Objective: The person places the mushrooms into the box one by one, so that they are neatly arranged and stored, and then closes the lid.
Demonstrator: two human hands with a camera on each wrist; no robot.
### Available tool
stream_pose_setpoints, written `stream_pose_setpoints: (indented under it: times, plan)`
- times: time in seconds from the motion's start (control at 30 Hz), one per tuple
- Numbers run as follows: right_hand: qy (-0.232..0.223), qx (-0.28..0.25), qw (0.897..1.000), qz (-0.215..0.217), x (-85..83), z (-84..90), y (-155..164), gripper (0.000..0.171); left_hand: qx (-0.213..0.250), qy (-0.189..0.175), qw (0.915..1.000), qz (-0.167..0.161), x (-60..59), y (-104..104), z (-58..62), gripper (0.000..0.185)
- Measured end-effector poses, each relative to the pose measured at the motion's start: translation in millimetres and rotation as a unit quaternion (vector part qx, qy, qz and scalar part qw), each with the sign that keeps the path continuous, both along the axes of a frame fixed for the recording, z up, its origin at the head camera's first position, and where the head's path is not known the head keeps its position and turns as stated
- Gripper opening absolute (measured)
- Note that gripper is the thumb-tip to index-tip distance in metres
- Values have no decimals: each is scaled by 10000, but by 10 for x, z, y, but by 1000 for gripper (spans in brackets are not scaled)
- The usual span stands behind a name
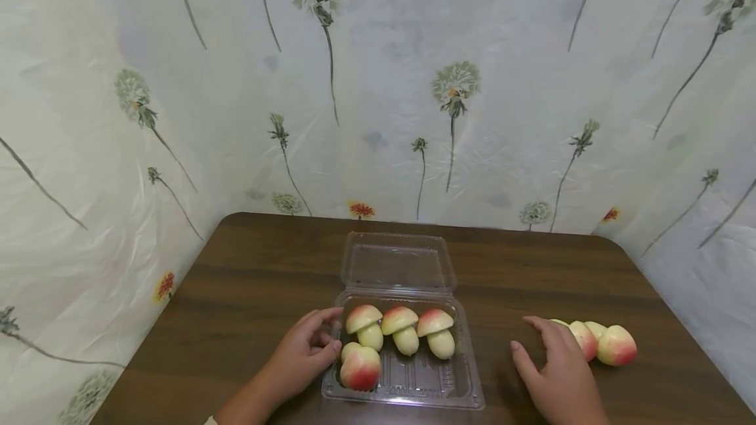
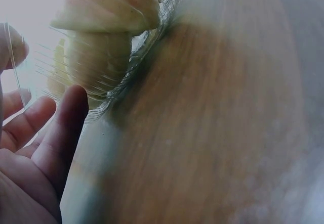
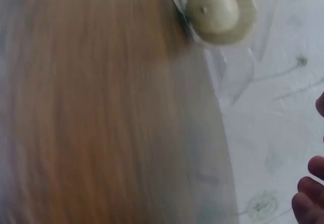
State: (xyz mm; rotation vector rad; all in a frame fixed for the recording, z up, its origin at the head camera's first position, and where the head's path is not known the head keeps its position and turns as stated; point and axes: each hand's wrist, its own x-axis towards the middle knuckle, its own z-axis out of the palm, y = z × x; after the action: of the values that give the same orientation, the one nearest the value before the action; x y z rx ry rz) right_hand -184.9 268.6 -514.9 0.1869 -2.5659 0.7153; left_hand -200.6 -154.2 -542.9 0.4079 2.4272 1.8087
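Observation:
A clear plastic clamshell box (image 1: 466,372) lies on the table with its lid (image 1: 398,264) folded back. In its back row are three mushroom-shaped pieces with red-and-yellow caps: a left one (image 1: 364,326), a middle one (image 1: 401,330) and a right one (image 1: 437,333). Another mushroom-shaped piece (image 1: 360,367) sits at the front left, cap toward me. My left hand (image 1: 301,353) rests its fingers and thumb against the box's left side. Apart from the box, my right hand (image 1: 558,372) is spread, holding nothing visible, beside more such pieces (image 1: 616,346) it partly hides.
The dark brown wooden table (image 1: 266,267) has rounded far corners. Behind it and at both sides hangs a pale sheet (image 1: 378,169) printed with dandelions. In the right wrist view, a mushroom-shaped piece (image 3: 215,11) shows at the box's edge.

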Motion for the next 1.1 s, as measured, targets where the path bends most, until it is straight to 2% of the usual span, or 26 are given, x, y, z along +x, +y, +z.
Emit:
stream_pose_setpoints:
  times: [0.27,0.5,0.67,0.8,1.1]
  plan:
    - [218,22,9998,-1,-34,-4,227,46,18,100,9999,-41,-9,-5,-6,51]
    - [744,-24,9971,135,-97,5,380,46,37,39,10000,-3,-16,-1,9,51]
    - [933,-130,9955,128,-120,-23,495,44,53,65,10000,-47,-5,-3,12,51]
    - [899,-256,9956,12,-120,-32,598,42,96,77,9999,-81,5,-10,13,51]
    - [470,-365,9975,-379,-81,-41,798,43,105,83,9999,-69,15,4,25,51]
